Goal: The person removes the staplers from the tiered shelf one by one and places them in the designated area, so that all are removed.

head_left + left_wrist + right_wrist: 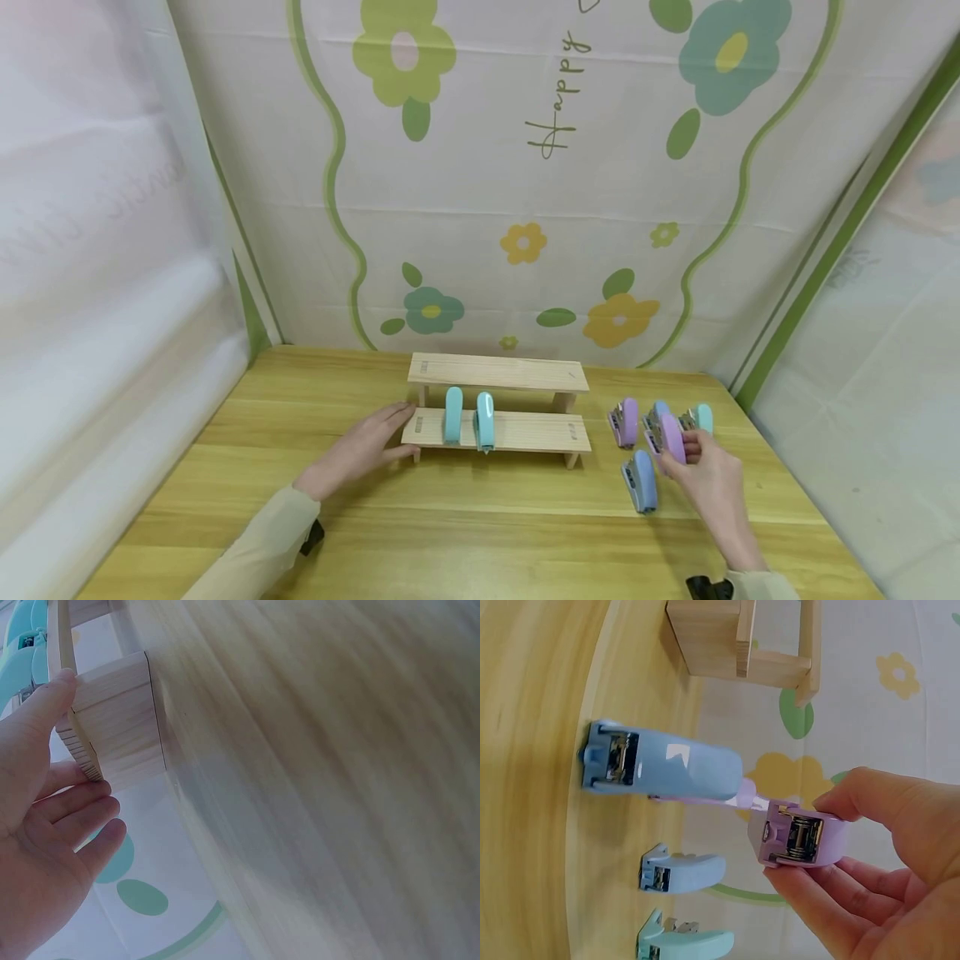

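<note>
My right hand (712,479) pinches a purple stapler (799,836) between thumb and fingers, lifted off the table. Around it on the table are a second purple stapler (628,422), a blue stapler (641,482) nearer me, another blue stapler (684,872) and a mint stapler (694,945). At the left end of the two-step wooden stand (525,429), my left hand (367,446) grips the lower board, thumb on one side and fingertips on the other. Two turquoise staplers (453,415) stand side by side on that lower board, left of its middle.
The upper step (498,372) of the stand lies behind the lower one. A wood-grain table (480,533) carries everything. White cloth with printed flowers (480,183) hangs right behind the table and along both sides.
</note>
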Demonstrator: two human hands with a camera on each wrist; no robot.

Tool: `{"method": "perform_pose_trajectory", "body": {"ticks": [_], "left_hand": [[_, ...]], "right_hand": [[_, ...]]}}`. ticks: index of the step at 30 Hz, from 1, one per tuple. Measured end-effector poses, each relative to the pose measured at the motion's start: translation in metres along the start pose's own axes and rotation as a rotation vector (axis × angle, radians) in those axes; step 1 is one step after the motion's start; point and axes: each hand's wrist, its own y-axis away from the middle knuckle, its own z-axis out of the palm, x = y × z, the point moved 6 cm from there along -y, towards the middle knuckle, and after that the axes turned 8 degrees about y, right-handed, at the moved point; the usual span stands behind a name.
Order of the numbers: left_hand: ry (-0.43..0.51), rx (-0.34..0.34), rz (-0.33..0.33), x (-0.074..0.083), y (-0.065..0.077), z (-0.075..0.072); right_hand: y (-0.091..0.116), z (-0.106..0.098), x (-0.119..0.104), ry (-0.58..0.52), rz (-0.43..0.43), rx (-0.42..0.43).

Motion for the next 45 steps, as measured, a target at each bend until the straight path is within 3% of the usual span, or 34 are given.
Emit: {"method": "perform_pose_trajectory", "body": {"ticks": [18, 27, 35, 45], "left_hand": [[-0.015, 0.006, 0.017, 0.003, 0.000, -0.001], [-0.009, -0.011, -0.001, 0.004, 0.000, -0.001], [-0.005, -0.024, -0.016, 0.004, -0.001, -0.002], [-0.021, -0.003, 0.015, 0.004, -0.001, -0.002]], "right_hand": [[0.006, -0.001, 0.030, 0.037, -0.010, 0.036], [0.007, 0.004, 0.039, 0.049, 0.026, 0.031], [0.007, 0.009, 0.046, 0.056, 0.036, -0.013], [0.006, 0.017, 0.054, 0.053, 0.074, -0.076]]}}
